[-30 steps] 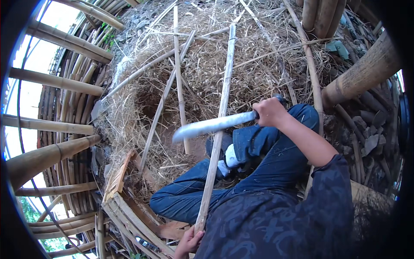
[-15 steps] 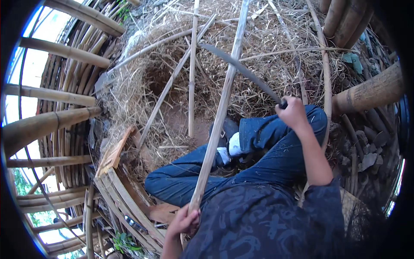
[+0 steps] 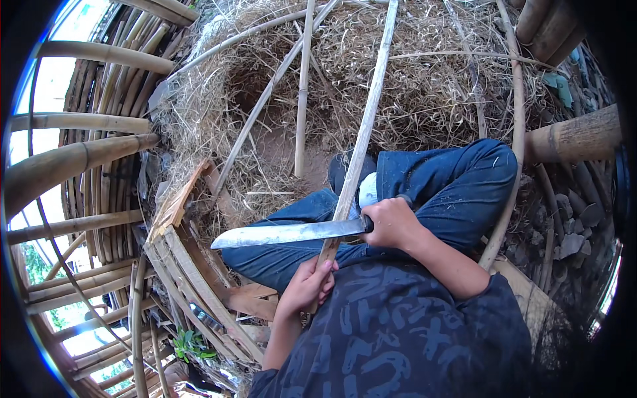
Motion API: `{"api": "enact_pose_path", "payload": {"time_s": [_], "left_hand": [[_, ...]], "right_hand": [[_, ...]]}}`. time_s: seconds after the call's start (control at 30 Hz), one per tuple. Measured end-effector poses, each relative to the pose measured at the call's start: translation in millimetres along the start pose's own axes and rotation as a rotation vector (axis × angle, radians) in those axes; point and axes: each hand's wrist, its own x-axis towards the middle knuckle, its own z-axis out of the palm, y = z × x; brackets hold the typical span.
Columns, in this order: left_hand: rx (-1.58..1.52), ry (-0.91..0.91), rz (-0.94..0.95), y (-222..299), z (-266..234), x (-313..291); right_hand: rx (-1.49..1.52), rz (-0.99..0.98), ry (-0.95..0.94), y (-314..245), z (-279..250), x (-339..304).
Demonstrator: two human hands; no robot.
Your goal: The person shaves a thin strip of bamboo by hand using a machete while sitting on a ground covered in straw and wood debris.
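Observation:
A long pale bamboo strip slants from my lap up to the far edge of the view. My left hand is closed round the strip near its lower end, close to my shirt. In my right hand is the dark handle of a machete. Its broad grey blade points left and lies across the strip, a short way above my left hand. Whether the edge bites into the bamboo I cannot tell. Both hands are over my crossed legs in blue jeans.
A heap of curly shavings spreads in front of me. Two thinner bamboo strips, one upright and one slanted, lie there. At left stand a wooden crate-like frame and a bamboo pole wall. A thick pole and stones are at right.
My right hand has brought the machete down and toward me, from far up the strip to just above my left hand. My left hand has shifted slightly up and right with the strip.

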Motion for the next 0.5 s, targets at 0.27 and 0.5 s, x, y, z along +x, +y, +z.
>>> {"api": "enact_pose_path", "payload": {"time_s": [0.27, 0.5], "left_hand": [[0.080, 0.092, 0.038, -11, 12, 15], [0.116, 0.136, 0.067, -12, 14, 12]], "right_hand": [[-0.049, 0.060, 0.005, 10, 7, 1], [-0.114, 0.049, 0.031, 11, 12, 5]]}}
